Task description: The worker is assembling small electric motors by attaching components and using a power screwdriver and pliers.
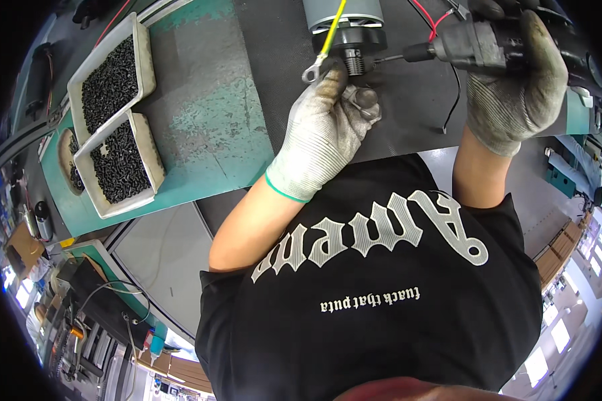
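Note:
My left hand point(331, 123), in a pale knitted glove, is closed beside the threaded shaft point(354, 61) of a grey motor point(345, 12) with a black end flange. A ring terminal point(310, 73) on a yellow-green wire point(332, 31) lies against its thumb; whether the fingers pinch it, or something else beneath, is hidden. In my right hand point(515, 100), also gloved, is a power screwdriver point(471, 47), held level with the fingers around its body. Its thin bit point(389, 59) points left, with the tip close to the shaft.
Two white trays point(144, 63) of small black screws stand on the bench's left, beside a round dish point(65, 159). Red wires point(432, 27) and a black lead point(456, 100) lie near the screwdriver. Worn green mat point(214, 100) covers the left bench. Below left stands a dark equipment box point(100, 294).

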Demonstrator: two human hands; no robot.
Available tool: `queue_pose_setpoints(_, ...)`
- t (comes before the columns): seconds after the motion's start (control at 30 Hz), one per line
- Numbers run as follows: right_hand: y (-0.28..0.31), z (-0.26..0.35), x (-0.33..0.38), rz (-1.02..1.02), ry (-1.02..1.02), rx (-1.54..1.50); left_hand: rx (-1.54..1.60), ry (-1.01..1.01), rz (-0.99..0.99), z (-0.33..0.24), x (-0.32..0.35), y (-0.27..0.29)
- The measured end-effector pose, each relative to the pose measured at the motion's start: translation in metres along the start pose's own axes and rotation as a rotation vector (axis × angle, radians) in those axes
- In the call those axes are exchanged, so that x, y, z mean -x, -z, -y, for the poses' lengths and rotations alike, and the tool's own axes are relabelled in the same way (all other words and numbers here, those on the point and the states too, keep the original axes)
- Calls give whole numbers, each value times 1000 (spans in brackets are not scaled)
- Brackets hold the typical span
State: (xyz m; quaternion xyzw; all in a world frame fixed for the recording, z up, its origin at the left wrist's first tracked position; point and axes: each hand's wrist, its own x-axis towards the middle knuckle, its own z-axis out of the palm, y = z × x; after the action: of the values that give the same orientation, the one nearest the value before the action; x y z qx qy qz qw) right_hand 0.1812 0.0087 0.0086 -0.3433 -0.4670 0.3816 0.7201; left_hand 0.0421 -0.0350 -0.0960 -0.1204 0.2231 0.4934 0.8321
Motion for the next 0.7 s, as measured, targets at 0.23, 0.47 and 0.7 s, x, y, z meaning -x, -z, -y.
queue_pose_setpoints(0.23, -25, -7, 0, -32, -12, 45, 25, 36, 170, -6, -9, 14)
queue_pose_setpoints(0.47, -23, -8, 5, -7, -26, 55, 67, 35, 150, 0, -5, 10)
queue_pose_setpoints(0.7, -35, -6, 22, -13, -54, 168, -177, -158, 133, 12, -8, 9)
